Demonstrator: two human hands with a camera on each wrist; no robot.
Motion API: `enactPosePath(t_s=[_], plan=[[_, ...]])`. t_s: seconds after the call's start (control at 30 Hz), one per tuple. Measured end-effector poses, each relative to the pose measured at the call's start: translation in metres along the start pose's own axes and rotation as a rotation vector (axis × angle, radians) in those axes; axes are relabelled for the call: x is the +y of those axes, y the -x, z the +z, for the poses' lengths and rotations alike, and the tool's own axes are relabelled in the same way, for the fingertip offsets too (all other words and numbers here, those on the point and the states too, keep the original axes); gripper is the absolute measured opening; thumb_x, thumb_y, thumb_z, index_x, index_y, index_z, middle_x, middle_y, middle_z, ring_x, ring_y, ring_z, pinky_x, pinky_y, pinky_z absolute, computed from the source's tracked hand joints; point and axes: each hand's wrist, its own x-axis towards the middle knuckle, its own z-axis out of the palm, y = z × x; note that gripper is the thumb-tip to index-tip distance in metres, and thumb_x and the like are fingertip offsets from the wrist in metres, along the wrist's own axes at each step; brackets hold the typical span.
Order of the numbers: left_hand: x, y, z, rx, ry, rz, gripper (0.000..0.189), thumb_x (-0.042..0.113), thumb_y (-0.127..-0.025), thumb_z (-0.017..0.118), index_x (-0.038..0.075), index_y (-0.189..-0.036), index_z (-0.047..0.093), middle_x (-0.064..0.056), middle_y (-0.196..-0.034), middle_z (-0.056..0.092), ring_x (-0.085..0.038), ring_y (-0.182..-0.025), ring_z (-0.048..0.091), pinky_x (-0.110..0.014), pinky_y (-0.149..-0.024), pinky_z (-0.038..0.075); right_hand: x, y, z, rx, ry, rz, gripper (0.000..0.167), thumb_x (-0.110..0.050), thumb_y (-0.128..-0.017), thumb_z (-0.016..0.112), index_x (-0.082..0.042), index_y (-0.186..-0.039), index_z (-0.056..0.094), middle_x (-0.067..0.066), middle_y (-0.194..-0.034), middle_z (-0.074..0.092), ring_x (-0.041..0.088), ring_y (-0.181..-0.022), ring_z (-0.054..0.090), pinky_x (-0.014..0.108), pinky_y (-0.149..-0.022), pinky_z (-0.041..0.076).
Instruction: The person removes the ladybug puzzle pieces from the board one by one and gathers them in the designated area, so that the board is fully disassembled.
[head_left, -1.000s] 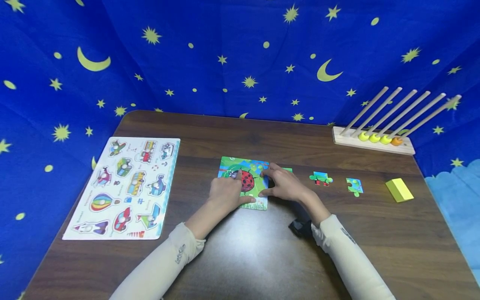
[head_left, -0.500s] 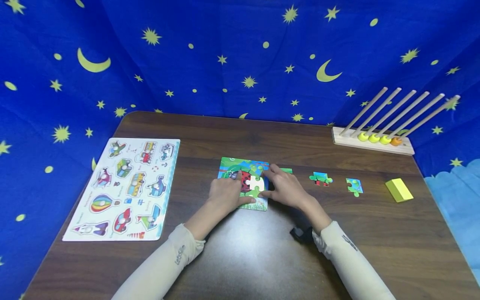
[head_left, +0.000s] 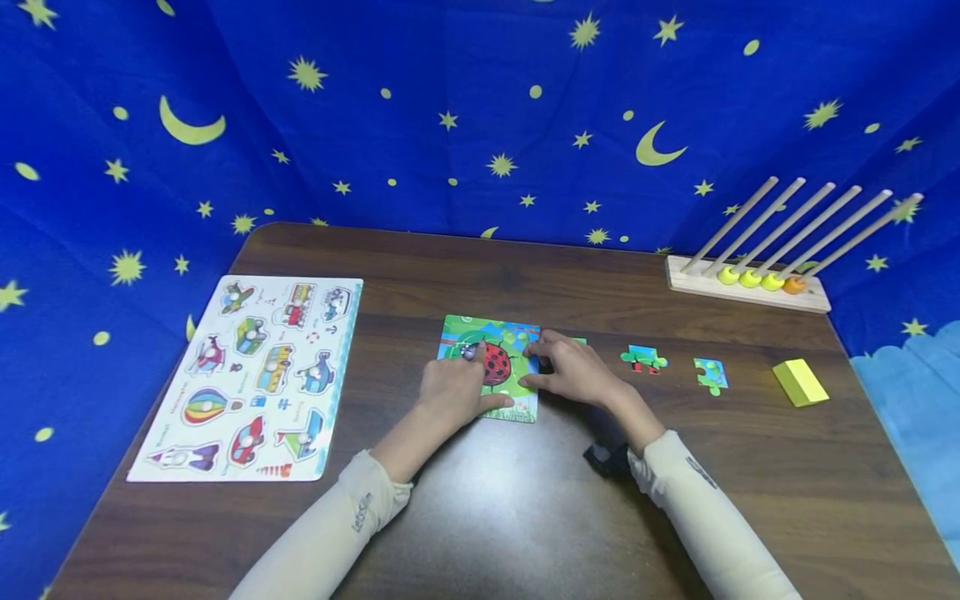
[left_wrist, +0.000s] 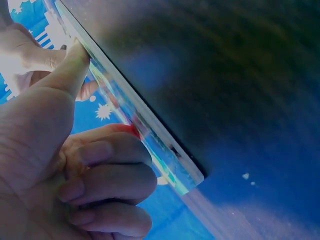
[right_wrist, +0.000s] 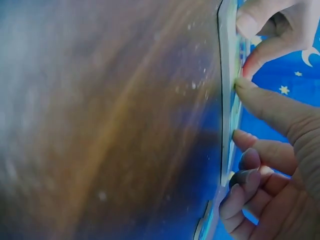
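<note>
Red-and-green ladybird puzzle (head_left: 497, 364), star-patterned blue curtain (head_left: 480, 125), yellow block (head_left: 800, 382)

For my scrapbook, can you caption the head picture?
Left hand and right hand at a ladybug puzzle, loose pieces lying to the right.

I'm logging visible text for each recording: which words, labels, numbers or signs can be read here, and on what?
"Lets": left sleeve; the letters after it are blurred.
Right sleeve: dark print, too blurred to read.
White picture board: captions too small to read.
</note>
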Motion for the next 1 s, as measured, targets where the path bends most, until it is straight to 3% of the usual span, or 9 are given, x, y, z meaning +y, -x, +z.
enactPosePath(t_s=[0.27, 0.5, 1.0], plan=[[-0.0005, -0.0011, -0.0001, -0.015, 0.029, 0.000, 0.101, 0.079, -0.077, 0.058, 0.009, -0.149, 0.046, 0.002, -0.054, 0.049, -0.011, -0.048, 0.039, -0.030, -0.048, 0.039, 0.0012, -0.0040, -0.0015, 0.023, 0.131, -0.078, 0.042, -0.038, -0.082, 0.079, -0.007, -0.110, 0.075, 0.000, -0.081, 0.050, 0.009, -0.063, 0.040, 0.023, -0.055, 0.031], [-0.0010, -0.0006, 0.0007, -0.003, 0.017, 0.004, 0.101, 0.080, -0.077, 0.058, 0.010, -0.148, 0.047, 0.003, -0.052, 0.047, -0.010, -0.047, 0.033, -0.029, -0.046, 0.037, -0.0002, -0.0064, -0.0030, 0.045, 0.219, -0.153, 0.044, -0.038, -0.081, 0.077, -0.004, -0.108, 0.075, 0.003, -0.087, 0.059, 0.009, -0.062, 0.045, 0.025, -0.057, 0.041], [-0.0005, 0.0006, -0.0006, -0.007, 0.005, 0.009, 0.101, 0.080, -0.078, 0.056, 0.008, -0.148, 0.046, 0.004, -0.051, 0.044, -0.010, -0.047, 0.034, -0.028, -0.045, 0.035, 0.0023, -0.0101, -0.0048, 0.033, 0.144, -0.142, 0.044, -0.038, -0.077, 0.079, -0.005, -0.105, 0.076, 0.003, -0.089, 0.063, 0.007, -0.060, 0.045, 0.023, -0.057, 0.038]])
